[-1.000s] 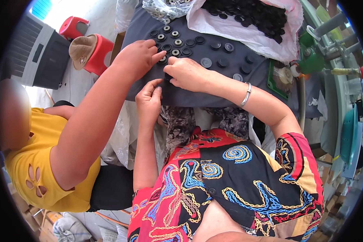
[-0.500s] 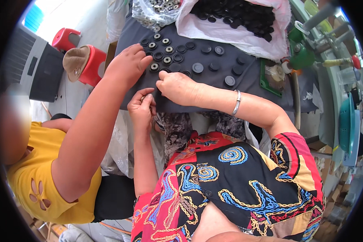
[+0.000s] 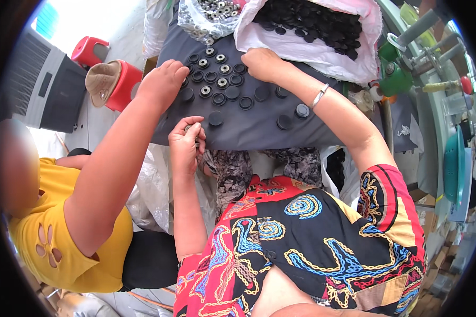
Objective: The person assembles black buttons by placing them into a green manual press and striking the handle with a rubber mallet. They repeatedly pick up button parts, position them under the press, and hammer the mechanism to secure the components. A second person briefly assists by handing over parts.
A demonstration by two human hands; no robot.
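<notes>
My left hand (image 3: 185, 143) is closed at the near edge of the grey-covered table (image 3: 195, 125), with small metal pieces partly visible between its fingers. Farther off, my right hand (image 3: 263, 64) hangs over the table beside the white sack, fingers curled; whatever they hold is hidden. Between the hands lie several black rings (image 3: 246, 103), some with a metal bearing-like piece (image 3: 206, 91) seated inside. Solid black discs lie around them, one disc (image 3: 215, 118) close to my left hand. A co-worker's hand (image 3: 166, 79) reaches the ring group from the left.
The white sack (image 3: 243, 34) of black discs lies at the far side, with a clear plastic bag (image 3: 188, 21) of metal pieces left of it. Green equipment (image 3: 395, 76) stands at the right. On the left are red stools (image 3: 122, 87) and a grey machine (image 3: 45, 79).
My right hand has moved away from me and to the right, from the near rings toward the sack. Black discs have shifted, and one now lies near my left hand, which has barely moved.
</notes>
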